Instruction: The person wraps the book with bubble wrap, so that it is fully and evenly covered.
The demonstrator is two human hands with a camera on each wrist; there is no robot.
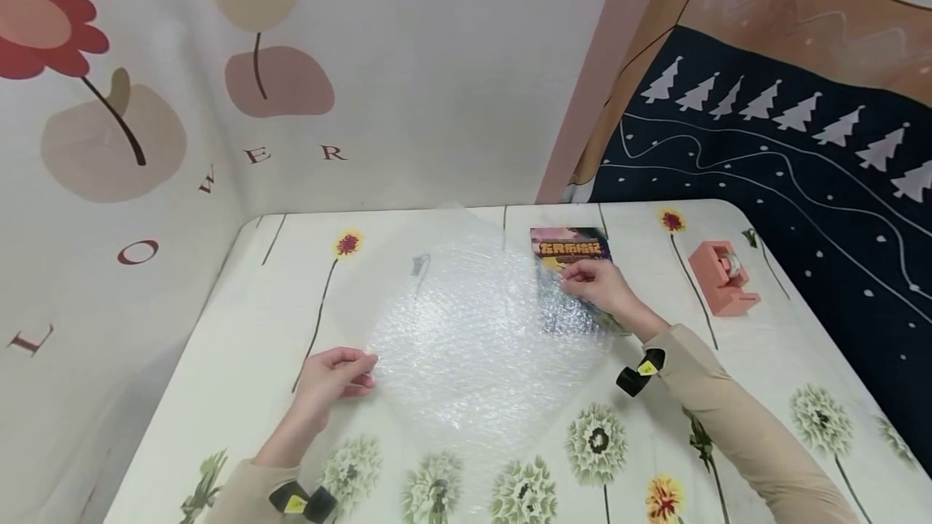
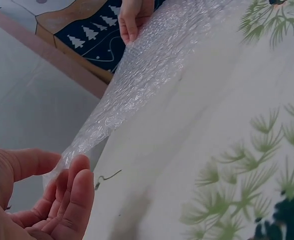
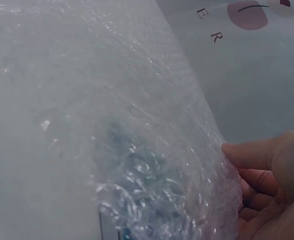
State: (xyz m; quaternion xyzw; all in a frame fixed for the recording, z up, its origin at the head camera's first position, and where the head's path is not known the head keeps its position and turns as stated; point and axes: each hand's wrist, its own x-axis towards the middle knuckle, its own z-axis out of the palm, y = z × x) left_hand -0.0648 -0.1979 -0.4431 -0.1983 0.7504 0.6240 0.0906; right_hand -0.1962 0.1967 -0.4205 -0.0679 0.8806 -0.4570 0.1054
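A clear sheet of bubble wrap (image 1: 466, 338) is stretched between both hands above the table. My left hand (image 1: 331, 382) pinches its left edge between thumb and fingers, as the left wrist view shows with the wrap (image 2: 141, 70) running from the fingertips. At the opposite side, my right hand (image 1: 600, 289) pinches the other edge; in the right wrist view the thumb and curled fingers grip the wrap (image 3: 116, 85). Beneath the right part of the sheet lies a colourful book (image 1: 571, 242), its top uncovered and its lower part blurred through the plastic.
A pink tape dispenser (image 1: 721, 281) with a roll in it stands at the table's right side. The white tablecloth (image 1: 277, 306) has printed flowers. Behind the table hang a pale curtain (image 1: 451, 87) and a dark, tree-patterned cloth (image 1: 764, 152).
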